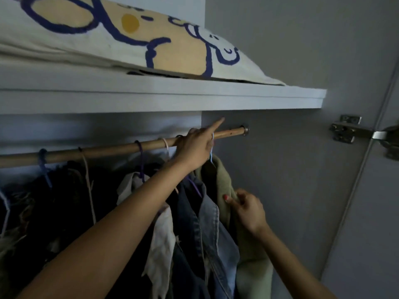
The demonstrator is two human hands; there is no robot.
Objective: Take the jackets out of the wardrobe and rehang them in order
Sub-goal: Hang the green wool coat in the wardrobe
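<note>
at a round wooden rail (121, 147), the left hand (195, 148) grips a pale blue hanger hook (212, 147), forefinger straight, while the right hand (248, 209) pinches the fuzzy green jacket (220, 182) hanging beside a denim jacket (207, 229); a printed cushion (151, 37) lies on the shelf (172, 100) above.

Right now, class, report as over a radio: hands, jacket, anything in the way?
Left hand at the rail, gripping a hanger hook. Right hand pinching the green jacket. Denim jacket hangs tight beside it.
</note>
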